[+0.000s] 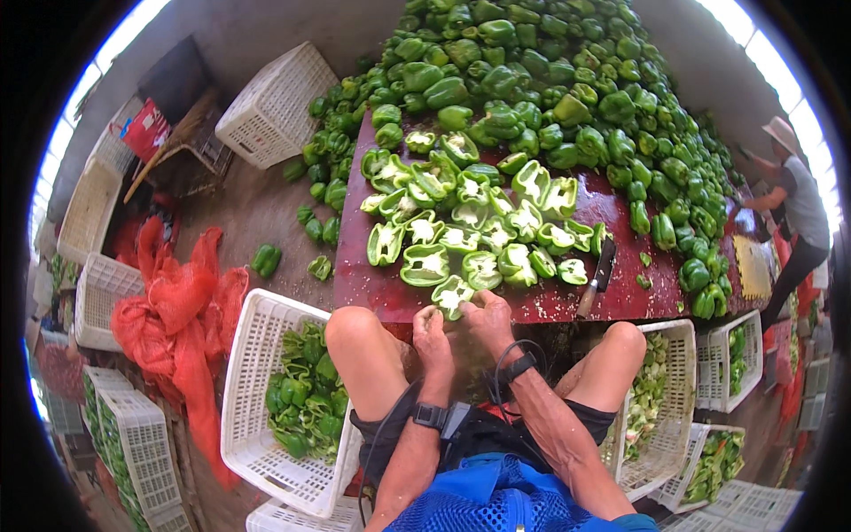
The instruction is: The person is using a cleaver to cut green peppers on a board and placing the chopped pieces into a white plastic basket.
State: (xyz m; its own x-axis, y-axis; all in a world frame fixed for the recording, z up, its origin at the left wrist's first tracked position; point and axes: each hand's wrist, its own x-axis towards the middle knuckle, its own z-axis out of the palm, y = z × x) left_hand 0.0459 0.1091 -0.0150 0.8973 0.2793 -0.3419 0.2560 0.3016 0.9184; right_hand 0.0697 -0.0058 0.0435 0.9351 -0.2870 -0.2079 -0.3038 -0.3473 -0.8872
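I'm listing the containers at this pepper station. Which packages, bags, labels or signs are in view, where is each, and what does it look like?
Red printed bag: far left by the wall, boxy, red with pale markings.
Red mesh sacks: on the floor at left, crumpled netting.
White crate: beside the left knee, slotted plastic, holding cut peppers.
White crate: beside the right knee, same kind.
No signs or screens show.

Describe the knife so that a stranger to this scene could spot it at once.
Start at the dark red table heaped with green peppers. Along its near edge, right of the halved peppers and of the person's right hand, lies the knife. It is the only dark, flat-bladed thing there, with a wooden handle pointing toward the person.
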